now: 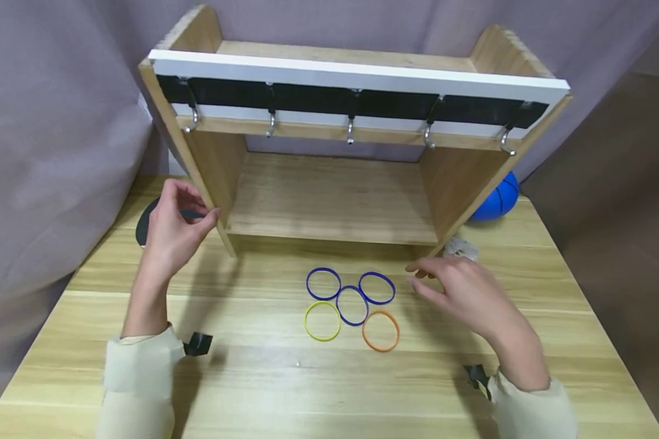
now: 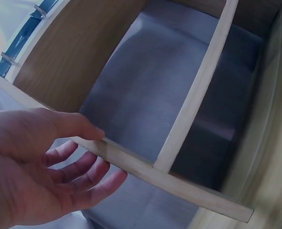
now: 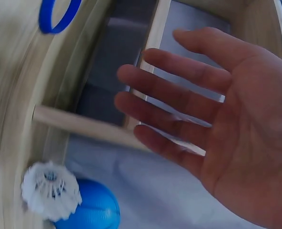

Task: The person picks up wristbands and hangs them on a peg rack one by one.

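My left hand point(image 1: 176, 228) is at the left side panel of a wooden shelf point(image 1: 329, 198). In the left wrist view the thumb point(image 2: 86, 126) lies over the panel's front edge and the fingers curl along its outer face, pinching it. Near the foot of the right panel hovers my right hand point(image 1: 464, 292), palm bare and fingers point(image 3: 174, 90) spread loosely, holding nothing. Between the hands, flat on the table, lie several thin rings: blue ones including a middle blue ring point(image 1: 338, 305), a yellow ring point(image 1: 306, 329) and an orange ring point(image 1: 398, 335).
Metal hooks point(image 1: 350, 131) line the black strip across the shelf's top front. Right of the shelf sit a blue ball point(image 1: 496, 201) and a white shuttlecock point(image 3: 50, 191). A dark round object point(image 1: 144, 222) lies behind the left hand. Curtains point(image 1: 49, 122) hang around the table point(image 1: 252, 390).
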`<state>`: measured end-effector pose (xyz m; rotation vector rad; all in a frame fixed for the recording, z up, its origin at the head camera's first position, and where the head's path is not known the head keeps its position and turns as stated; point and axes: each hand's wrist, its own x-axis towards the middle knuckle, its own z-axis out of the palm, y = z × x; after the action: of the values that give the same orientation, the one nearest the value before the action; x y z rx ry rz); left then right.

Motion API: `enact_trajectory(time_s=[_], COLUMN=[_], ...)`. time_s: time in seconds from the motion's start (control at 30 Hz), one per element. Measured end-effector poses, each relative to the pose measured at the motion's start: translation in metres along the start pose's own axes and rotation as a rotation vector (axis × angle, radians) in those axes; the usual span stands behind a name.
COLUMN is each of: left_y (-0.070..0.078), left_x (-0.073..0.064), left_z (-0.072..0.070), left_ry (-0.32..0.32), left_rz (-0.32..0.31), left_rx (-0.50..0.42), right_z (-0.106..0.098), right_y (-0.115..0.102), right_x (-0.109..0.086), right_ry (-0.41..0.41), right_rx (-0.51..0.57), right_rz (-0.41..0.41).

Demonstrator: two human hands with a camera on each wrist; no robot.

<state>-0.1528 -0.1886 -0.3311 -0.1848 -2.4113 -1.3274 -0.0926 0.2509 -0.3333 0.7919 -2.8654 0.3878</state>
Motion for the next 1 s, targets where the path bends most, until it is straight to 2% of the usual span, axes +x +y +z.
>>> enact_trajectory(time_s=[0.3,0.6,0.8,1.0], left_y=[0.001,-0.001,-0.002,-0.003], left_x=[0.002,0.000,0.000,0.002], left_z=[0.007,0.003,0.003,0.005], left_ry=[0.035,0.055,0.055,0.059], left_rz=[0.025,0.016,0.020,0.023], left_rx=[0.006,0.032,0.018,0.011], right_z=[0.017,0.043,0.060,0.068], right_y=[-0.004,0.000,0.006,0.009], right_x=[0.015,0.026,0.029,0.029], right_ry=[-0.148,-0.142,-0.173,-0.195], right_rx=[0.100,0.053,0.026,0.041], right_rz=[0.074,0.241,0.260,0.306])
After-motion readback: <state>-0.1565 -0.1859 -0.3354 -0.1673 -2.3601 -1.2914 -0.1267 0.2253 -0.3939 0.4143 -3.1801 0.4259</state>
